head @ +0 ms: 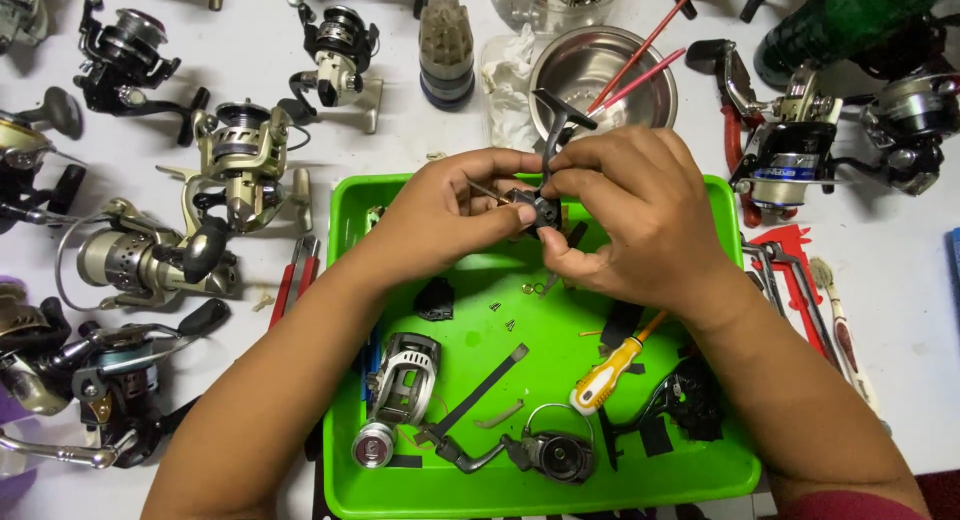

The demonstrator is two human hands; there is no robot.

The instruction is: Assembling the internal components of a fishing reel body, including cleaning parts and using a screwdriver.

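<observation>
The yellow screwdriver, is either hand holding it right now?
No, the screwdriver lies in the green tray while both hands grip a small black part.

Both forearms enter from the bottom edge, bare from wrist to elbow; no watch, ring or glove shows on the left hand (440,215) or the right hand (630,215); the fingernails are short and unpainted; a dark red sleeve (850,505) edge shows at the right arm's lower end.
</observation>
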